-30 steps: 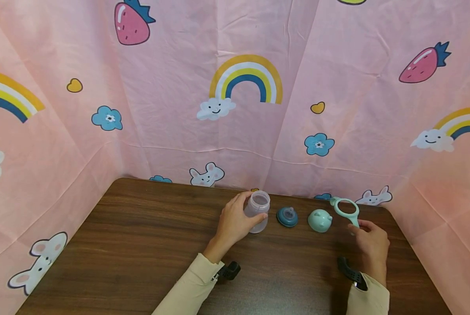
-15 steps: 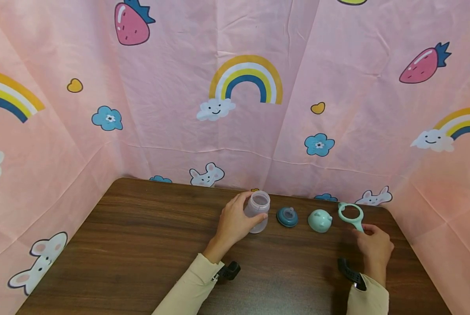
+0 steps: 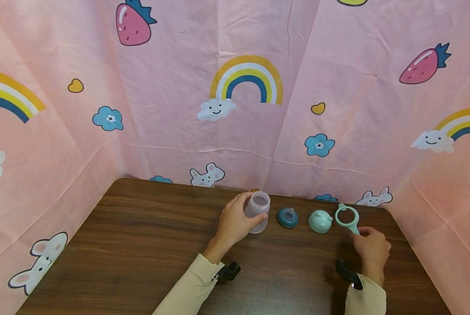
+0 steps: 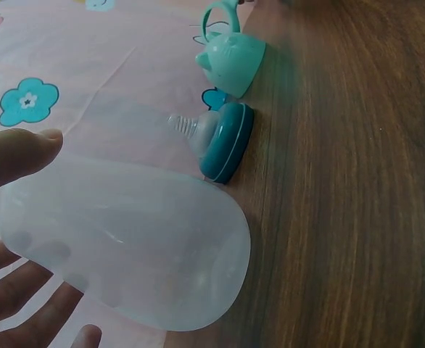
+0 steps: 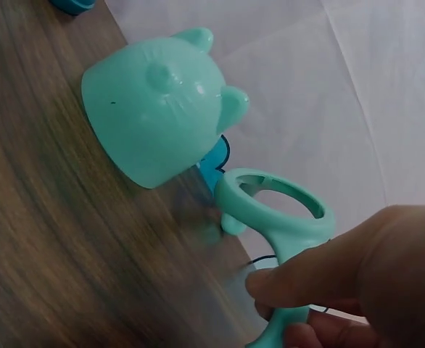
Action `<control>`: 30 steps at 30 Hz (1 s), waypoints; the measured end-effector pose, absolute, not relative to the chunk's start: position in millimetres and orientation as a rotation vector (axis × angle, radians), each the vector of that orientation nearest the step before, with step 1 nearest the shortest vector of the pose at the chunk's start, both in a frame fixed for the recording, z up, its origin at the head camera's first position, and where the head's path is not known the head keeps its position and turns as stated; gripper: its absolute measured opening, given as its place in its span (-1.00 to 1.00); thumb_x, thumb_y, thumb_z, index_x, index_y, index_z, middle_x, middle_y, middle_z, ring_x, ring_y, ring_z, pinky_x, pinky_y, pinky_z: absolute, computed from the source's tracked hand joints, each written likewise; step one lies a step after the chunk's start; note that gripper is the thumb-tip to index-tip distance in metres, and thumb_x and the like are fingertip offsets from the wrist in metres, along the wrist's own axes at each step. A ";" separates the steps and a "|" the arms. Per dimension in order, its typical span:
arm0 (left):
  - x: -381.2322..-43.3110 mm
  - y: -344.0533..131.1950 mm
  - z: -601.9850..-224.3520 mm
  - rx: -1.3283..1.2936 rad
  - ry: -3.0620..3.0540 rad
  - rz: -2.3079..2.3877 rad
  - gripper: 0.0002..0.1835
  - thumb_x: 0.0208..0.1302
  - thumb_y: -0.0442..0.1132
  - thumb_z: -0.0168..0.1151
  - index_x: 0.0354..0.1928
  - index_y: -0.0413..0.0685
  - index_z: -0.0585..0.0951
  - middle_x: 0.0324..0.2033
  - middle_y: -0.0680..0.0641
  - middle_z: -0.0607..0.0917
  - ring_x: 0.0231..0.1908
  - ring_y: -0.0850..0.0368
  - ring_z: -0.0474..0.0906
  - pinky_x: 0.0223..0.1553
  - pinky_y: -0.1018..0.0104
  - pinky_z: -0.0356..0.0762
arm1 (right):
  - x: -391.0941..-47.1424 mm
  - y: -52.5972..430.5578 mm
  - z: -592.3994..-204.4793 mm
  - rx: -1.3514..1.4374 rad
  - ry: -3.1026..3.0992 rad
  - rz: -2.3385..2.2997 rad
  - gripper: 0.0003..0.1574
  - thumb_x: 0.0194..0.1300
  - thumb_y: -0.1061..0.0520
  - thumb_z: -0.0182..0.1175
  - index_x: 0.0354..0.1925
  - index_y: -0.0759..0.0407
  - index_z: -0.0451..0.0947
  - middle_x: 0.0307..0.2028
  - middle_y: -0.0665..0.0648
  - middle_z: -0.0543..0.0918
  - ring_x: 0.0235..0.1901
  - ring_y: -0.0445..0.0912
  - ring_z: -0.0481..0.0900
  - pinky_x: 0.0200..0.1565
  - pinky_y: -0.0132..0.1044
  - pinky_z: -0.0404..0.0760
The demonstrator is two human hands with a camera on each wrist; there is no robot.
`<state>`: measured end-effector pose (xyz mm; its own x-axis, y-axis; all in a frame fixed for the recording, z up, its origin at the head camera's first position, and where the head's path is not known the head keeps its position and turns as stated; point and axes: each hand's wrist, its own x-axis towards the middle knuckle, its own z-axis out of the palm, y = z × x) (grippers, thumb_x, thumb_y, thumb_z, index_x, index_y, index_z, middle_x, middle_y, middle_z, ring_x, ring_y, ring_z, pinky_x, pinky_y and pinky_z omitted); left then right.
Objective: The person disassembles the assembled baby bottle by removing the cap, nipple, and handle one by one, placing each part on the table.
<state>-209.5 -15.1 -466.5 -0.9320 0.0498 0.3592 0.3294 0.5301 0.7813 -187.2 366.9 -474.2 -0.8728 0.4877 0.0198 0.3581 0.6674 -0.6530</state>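
Observation:
My left hand (image 3: 235, 221) is wrapped around a clear, open-topped baby bottle (image 3: 259, 212) that stands upright on the table. In the left wrist view the thumb lies on one side of the bottle (image 4: 133, 246) and the fingers show through the other. My right hand (image 3: 372, 249) pinches one arm of a mint-green bottle handle ring (image 3: 346, 217). The handle's ring (image 5: 274, 196) faces up in the right wrist view, close beside a mint cat-eared bottle cap (image 5: 154, 109). Between cap and bottle sits a teal collar with a clear nipple (image 3: 287, 217).
The brown wooden table (image 3: 140, 245) has rounded back corners. A pink printed cloth (image 3: 172, 109) hangs close behind its back edge and along both sides. The nipple collar (image 4: 227, 141) and the cap (image 4: 234, 65) stand in a row right of the bottle.
My right hand has moved the handle ring slightly right and toward me, then a little back left, lowering it beside the cap. The left hand and bottle have stayed put.

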 end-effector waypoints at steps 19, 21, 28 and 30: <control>-210.2 -15.4 -467.7 -0.320 -2.483 -1.358 -0.20 0.18 0.05 0.73 0.43 0.00 0.63 0.27 -0.13 0.72 0.25 -0.24 0.66 0.21 -0.33 0.60 | -188.4 368.8 -479.7 -0.655 -2.771 0.945 -0.50 0.37 0.12 0.29 0.08 0.52 0.65 0.11 0.69 0.57 0.22 0.70 0.26 0.18 0.52 0.31; -210.2 -15.4 -467.7 -0.317 -2.486 -1.360 -0.19 0.18 0.05 0.72 0.44 0.00 0.63 0.28 -0.13 0.72 0.25 -0.24 0.66 0.21 -0.33 0.60 | -188.3 368.9 -479.2 -0.656 -2.775 0.949 -0.51 0.36 0.12 0.29 0.08 0.51 0.65 0.12 0.69 0.56 0.22 0.70 0.25 0.19 0.52 0.31; -211.0 -15.2 -468.4 -0.314 -2.487 -1.358 -0.19 0.18 0.05 0.73 0.44 0.00 0.63 0.28 -0.12 0.72 0.25 -0.22 0.66 0.21 -0.31 0.61 | -189.8 369.8 -478.8 -0.658 -2.799 0.959 -0.53 0.39 0.13 0.27 0.08 0.50 0.66 0.13 0.69 0.56 0.23 0.69 0.24 0.17 0.51 0.32; -211.1 -15.1 -468.5 -0.313 -2.486 -1.357 -0.19 0.18 0.05 0.73 0.43 0.00 0.63 0.28 -0.12 0.72 0.25 -0.22 0.66 0.21 -0.31 0.61 | -190.0 370.2 -479.3 -0.663 -2.797 0.967 -0.54 0.39 0.13 0.27 0.08 0.49 0.66 0.13 0.68 0.56 0.23 0.69 0.24 0.17 0.51 0.31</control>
<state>-211.1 -15.1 -468.5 -0.9341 0.0508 0.3535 0.3248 0.5325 0.7816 -190.0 370.2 -479.3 -0.8988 0.4366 -0.0392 0.3676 0.7019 -0.6101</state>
